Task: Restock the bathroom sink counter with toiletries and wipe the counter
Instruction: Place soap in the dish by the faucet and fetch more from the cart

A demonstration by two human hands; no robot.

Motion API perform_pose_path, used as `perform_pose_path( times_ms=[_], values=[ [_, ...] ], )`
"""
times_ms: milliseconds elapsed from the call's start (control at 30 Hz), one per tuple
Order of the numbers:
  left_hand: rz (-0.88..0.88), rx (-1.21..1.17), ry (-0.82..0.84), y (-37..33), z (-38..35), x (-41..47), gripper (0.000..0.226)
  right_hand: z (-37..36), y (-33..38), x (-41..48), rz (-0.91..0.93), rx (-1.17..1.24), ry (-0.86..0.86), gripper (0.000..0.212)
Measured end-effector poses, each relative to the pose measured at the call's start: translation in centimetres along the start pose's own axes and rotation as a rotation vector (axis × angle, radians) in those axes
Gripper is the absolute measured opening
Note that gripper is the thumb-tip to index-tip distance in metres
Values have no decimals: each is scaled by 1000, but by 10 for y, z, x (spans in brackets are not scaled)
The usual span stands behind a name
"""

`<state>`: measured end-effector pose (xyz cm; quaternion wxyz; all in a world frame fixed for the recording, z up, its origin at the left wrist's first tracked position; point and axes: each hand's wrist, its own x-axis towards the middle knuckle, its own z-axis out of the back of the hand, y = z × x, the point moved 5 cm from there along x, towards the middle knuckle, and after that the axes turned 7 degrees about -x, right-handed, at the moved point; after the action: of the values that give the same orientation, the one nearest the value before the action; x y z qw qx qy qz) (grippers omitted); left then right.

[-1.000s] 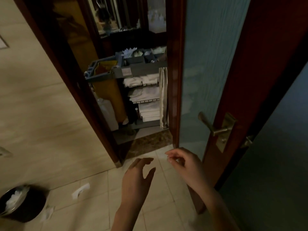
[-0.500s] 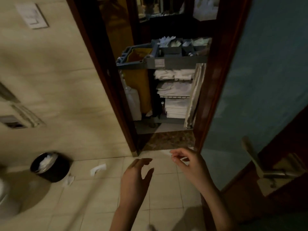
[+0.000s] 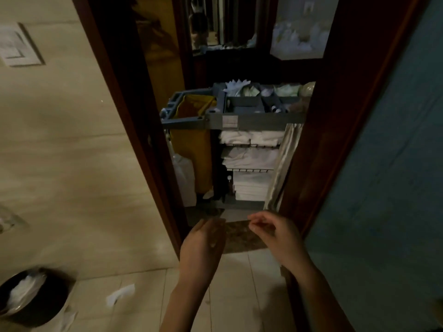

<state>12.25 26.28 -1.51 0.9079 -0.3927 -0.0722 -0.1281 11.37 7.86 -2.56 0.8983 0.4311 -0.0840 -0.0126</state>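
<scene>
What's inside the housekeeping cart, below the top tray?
Stacked shelves of folded white linens in the cart; a yellow bag hangs at its left end. The door covers the cart's right part.

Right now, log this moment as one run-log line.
place: bathroom doorway, facing housekeeping cart | left hand: open, empty | right hand: curled, contents unclear | floor: trash bin, paper scraps

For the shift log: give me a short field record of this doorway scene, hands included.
left hand: open, empty, raised before the doorway
right hand: fingers loosely curled, nothing visible in it
cart: grey, beyond the doorway, small supplies in top tray
towels: white, folded on cart shelves
bin: black, lined, lower left on floor
paper scraps: on tiles beside bin
</scene>
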Motion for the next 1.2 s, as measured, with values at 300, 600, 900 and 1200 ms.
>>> perform_pose_path(
  times_ms=[300,600,900,1200],
  values=[
    [-92,-21,88,47,12,114,32,-36,15,98,48,-63,-100,18],
    [-75,-88,166,68,-12,160,22,-46,-15,139,-44,-83,-142,19],
    [34,-22,131,103,-24,233,31,-69,-38,240,-47,-15,-42,16],
    [13,-40,70,64,-56,393,21,-7,-57,395,40,9,-100,15]
  ],
)
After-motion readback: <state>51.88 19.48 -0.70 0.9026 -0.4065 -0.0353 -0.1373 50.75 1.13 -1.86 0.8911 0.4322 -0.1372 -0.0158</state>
